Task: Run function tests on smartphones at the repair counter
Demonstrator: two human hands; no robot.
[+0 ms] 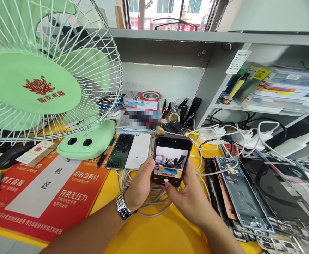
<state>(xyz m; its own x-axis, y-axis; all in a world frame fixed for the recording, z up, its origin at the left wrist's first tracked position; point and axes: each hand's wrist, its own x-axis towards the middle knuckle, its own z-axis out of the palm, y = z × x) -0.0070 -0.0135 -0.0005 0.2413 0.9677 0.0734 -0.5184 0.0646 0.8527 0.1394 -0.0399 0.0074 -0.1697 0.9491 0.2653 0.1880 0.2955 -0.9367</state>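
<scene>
Above the middle of the desk (154, 234), a smartphone (171, 151) in a dark case is held upright-tilted, screen toward the wearer, showing a camera view. The fingers of the left hand (140, 180) grasp its left edge; those of the right hand (193, 192) grasp the right edge, mostly hidden behind it. The right thumb lies at the lower screen, near the shutter button; contact cannot be confirmed.

Handling: presumably light and rigid, with a smooth, breakable glass face; the case should improve grip. Hold by the long edges.

Surface: yellow, crowded. Looped white cable (154, 214) lies below the smartphone; a cracked phone (120, 151) and a white Mi phone (138, 151) lie beyond the left hand. Stripped phone frames (246, 194) are stacked at right.

Room: green electric fan (32, 81) at left, gray shelf unit (213, 93) behind, window (167, 8) beyond.
</scene>
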